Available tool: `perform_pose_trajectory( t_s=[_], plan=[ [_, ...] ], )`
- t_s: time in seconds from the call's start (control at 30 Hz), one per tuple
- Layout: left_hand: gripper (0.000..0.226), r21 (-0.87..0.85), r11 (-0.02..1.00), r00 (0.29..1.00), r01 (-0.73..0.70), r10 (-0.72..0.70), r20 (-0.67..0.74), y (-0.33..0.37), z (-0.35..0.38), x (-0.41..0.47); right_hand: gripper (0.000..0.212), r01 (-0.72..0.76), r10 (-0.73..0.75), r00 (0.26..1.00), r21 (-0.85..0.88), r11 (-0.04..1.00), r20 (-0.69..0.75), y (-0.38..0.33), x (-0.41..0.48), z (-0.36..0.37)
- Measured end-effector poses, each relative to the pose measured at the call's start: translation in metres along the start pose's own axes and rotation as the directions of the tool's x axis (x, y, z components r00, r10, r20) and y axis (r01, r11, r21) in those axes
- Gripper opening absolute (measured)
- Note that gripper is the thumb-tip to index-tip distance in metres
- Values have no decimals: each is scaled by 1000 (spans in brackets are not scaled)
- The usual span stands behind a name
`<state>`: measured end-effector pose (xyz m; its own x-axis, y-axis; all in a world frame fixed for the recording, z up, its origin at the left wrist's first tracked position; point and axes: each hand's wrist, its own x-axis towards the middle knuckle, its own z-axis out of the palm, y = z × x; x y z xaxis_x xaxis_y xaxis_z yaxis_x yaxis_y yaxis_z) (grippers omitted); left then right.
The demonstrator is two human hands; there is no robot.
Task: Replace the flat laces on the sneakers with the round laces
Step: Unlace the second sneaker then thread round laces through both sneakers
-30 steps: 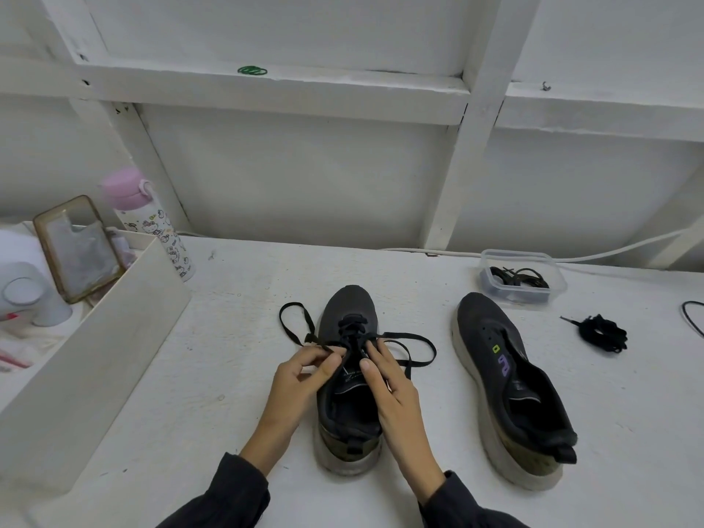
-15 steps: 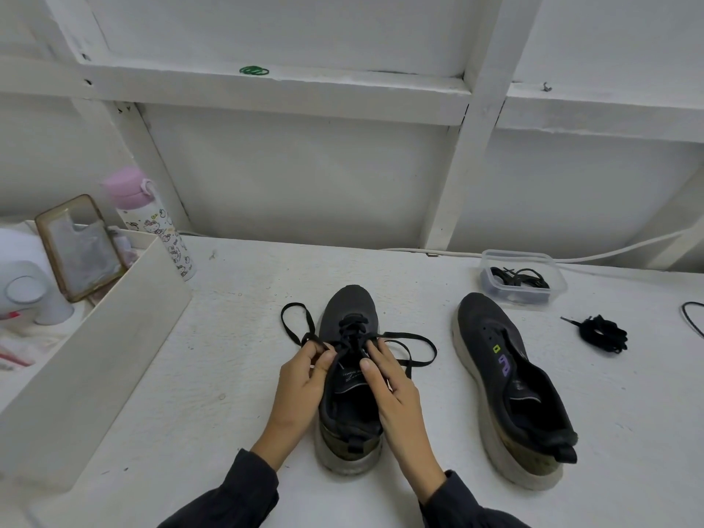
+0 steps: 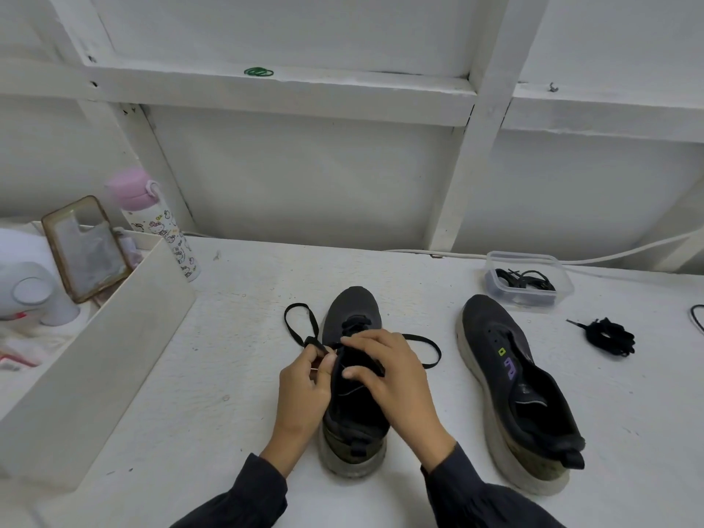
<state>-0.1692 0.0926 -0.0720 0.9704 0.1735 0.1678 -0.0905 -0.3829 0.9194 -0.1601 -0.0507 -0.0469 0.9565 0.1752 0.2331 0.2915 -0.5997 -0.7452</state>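
Note:
A dark sneaker (image 3: 356, 310) stands toe-away at the middle of the white table, with a flat black lace (image 3: 301, 325) looping out to its left and right. My left hand (image 3: 303, 386) pinches that lace at the shoe's left side. My right hand (image 3: 396, 379) lies over the tongue, fingers on the lacing. A second dark sneaker (image 3: 514, 383) without laces lies to the right. Round black laces rest in a clear plastic tub (image 3: 527, 280). A bundled black lace (image 3: 609, 337) lies on the table at the far right.
A white open box (image 3: 103, 337) stands at the left with a phone case (image 3: 85, 247) and a white gadget (image 3: 26, 287) inside. A pink-capped bottle (image 3: 160, 226) stands behind it. A white cable (image 3: 628, 251) runs along the back wall.
My right hand has shifted up and left over the tongue, covering the lacing. My left hand has closed tighter on the lace at the shoe's left side.

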Motion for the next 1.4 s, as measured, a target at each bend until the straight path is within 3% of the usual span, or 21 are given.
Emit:
perform_pose_trajectory(
  t_s=[0.17, 0.47, 0.6, 0.73, 0.8, 0.9, 1.03, 1.13, 1.27, 1.4],
  plan=[
    [14, 30, 999, 999, -29, 30, -36, 0, 1, -1, 23, 63, -51, 990, -89, 994, 132, 1, 18, -12],
    [11, 67, 998, 998, -1, 5, -58, -2, 1, 0, 8, 101, -96, 993, -72, 992, 70, 6, 21, -5],
    [15, -50, 995, 994, 89, -92, -60, 1, -2, 4, 12, 81, -80, 993, -17, 997, 83, 8, 22, -6],
    [18, -332, 903, 949, 273, -310, -63, 1, -4, 6, 29, -107, 90, 994, 308, 946, 68, 5, 20, -23],
    [23, -461, 819, 908, 343, -414, -59, 1, -7, 5, 20, -216, 238, 971, 478, 851, 14, 7, 18, -32],
    [30, -532, 751, 870, 392, -490, -51, 1, -11, 5, 7, -308, 346, 938, 428, 849, -10, 24, 15, -40],
    [29, -492, 800, 907, 343, -418, -47, 7, -8, 2, 6, -381, 343, 923, 306, 872, 174, 29, 11, -34],
    [19, -434, 855, 953, 283, -301, 30, 15, 0, -7, 5, -343, 314, 939, 334, 878, 141, 24, 13, -30],
    [41, -273, 938, 972, 215, -178, 152, 9, 8, -15, 6, -297, 274, 954, 244, 923, 122, 21, 17, -29],
    [58, -188, 956, 961, 225, -186, 202, 6, 6, -13, 6, -261, 244, 956, 96, 960, 160, 17, 24, -29]
  ],
)
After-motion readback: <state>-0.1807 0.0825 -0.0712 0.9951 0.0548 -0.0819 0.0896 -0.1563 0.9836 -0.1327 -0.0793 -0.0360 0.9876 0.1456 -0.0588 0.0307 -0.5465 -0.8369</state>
